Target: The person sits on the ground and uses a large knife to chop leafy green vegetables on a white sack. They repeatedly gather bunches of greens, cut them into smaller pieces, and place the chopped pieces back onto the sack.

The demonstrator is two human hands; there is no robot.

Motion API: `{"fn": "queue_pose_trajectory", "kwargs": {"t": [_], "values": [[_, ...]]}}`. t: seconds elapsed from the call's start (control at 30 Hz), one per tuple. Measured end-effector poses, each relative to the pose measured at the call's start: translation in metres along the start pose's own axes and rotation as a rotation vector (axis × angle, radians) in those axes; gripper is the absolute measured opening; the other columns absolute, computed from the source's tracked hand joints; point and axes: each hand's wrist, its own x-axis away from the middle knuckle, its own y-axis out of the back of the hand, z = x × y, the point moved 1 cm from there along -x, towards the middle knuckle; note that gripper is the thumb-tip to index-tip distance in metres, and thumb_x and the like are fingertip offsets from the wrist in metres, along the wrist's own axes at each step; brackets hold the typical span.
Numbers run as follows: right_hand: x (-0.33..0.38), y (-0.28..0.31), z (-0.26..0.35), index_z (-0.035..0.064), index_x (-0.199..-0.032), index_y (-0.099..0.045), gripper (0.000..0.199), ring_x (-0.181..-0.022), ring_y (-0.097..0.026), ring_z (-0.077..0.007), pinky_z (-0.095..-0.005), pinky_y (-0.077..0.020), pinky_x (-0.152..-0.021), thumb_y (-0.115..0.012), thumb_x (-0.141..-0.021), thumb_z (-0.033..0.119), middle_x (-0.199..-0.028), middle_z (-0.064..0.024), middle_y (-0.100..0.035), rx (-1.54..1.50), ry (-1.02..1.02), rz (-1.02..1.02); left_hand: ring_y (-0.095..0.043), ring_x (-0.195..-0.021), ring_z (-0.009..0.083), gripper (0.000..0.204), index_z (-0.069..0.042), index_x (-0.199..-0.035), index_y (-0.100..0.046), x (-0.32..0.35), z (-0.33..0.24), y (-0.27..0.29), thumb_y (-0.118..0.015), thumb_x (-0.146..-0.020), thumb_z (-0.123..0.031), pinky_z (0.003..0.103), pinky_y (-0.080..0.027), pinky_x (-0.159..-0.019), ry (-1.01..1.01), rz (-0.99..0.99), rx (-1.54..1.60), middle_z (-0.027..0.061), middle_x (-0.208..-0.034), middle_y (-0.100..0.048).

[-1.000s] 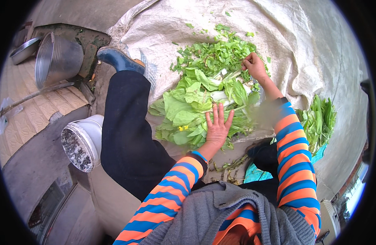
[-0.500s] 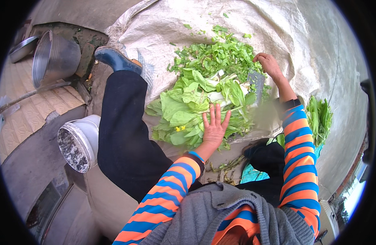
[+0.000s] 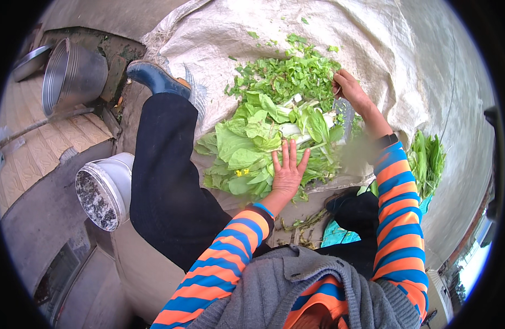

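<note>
A pile of leafy greens [image 3: 241, 140] with pale stalks and small yellow flowers lies before me. My left hand [image 3: 287, 172] rests flat on it, fingers spread, holding the leaves down from above. Chopped greens [image 3: 296, 77] are heaped just beyond the whole leaves. At the right side of that heap is my right hand [image 3: 351, 92], its fingers curled and pinched together; what they hold, if anything, is hidden. Just below those fingers a broad grey knife blade [image 3: 346, 116], with green bits on it, lies against the cut stalks. Its handle cannot be made out.
A pale woven sheet [image 3: 208, 38] lies under the greens. More whole greens [image 3: 428, 162] are at the right. A white bucket [image 3: 112, 181], a metal pot [image 3: 80, 77] and a metal basin [image 3: 30, 63] stand at the left. My booted leg [image 3: 162, 79] extends along the left side.
My right hand has moved slightly left and nearer to me, closer to the knife blade, and its fingers have curled in more. The left hand stays on the leaves.
</note>
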Motion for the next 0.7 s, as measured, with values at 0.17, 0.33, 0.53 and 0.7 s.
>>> {"fn": "queue_pose_trajectory", "kwargs": {"t": [0.17,0.33,0.53,0.7], "values": [[-0.004,-0.051,0.0,0.0081,-0.106,-0.056,0.021,-0.074,-0.061,-0.0269,-0.0364,-0.0482,-0.07,-0.052,-0.088,0.016,-0.083,-0.0123,-0.064,0.634,0.284,0.286,-0.014,-0.135,0.0467,0.074,-0.017,-0.146,-0.012,-0.001,0.0,0.0,-0.048,-0.082,-0.005,0.066,-0.014,-0.102,-0.004,0.001,0.005,0.0314,-0.147,-0.008],[-0.01,-0.068,-0.013,0.0139,-0.101,-0.06,0.023,-0.079,-0.063,-0.0307,-0.0378,-0.0485,-0.071,-0.061,-0.079,0.008,-0.084,-0.0115,-0.066,0.849,0.479,0.414,-0.015,-0.135,0.0467,0.072,-0.016,-0.146,-0.014,0.0,0.0,-0.001,-0.046,-0.083,-0.005,0.066,-0.014,-0.102,-0.003,-0.001,0.007,0.0314,-0.147,-0.009],[-0.013,-0.061,-0.01,0.0067,-0.093,-0.058,0.011,-0.071,-0.059,-0.0202,-0.0333,-0.0475,-0.067,-0.057,-0.085,0.014,-0.077,-0.0096,-0.063,0.476,0.348,0.14,-0.014,-0.135,0.0465,0.073,-0.016,-0.146,-0.014,0.0,0.0,0.0,-0.047,-0.082,-0.004,0.066,-0.013,-0.102,-0.003,-0.009,0.03,0.0309,-0.147,-0.009],[-0.015,-0.036,0.01,0.0096,-0.078,-0.051,0.009,-0.063,-0.047,-0.01,-0.0247,-0.0409,-0.06,-0.053,-0.083,0.016,-0.071,-0.001,-0.052,-0.258,0.099,0.112,-0.014,-0.136,0.0464,0.075,-0.016,-0.146,-0.013,0.0,0.001,0.003,-0.047,-0.08,-0.002,0.066,-0.012,-0.103,-0.004,-0.01,0.02,0.0306,-0.147,-0.009]]}}
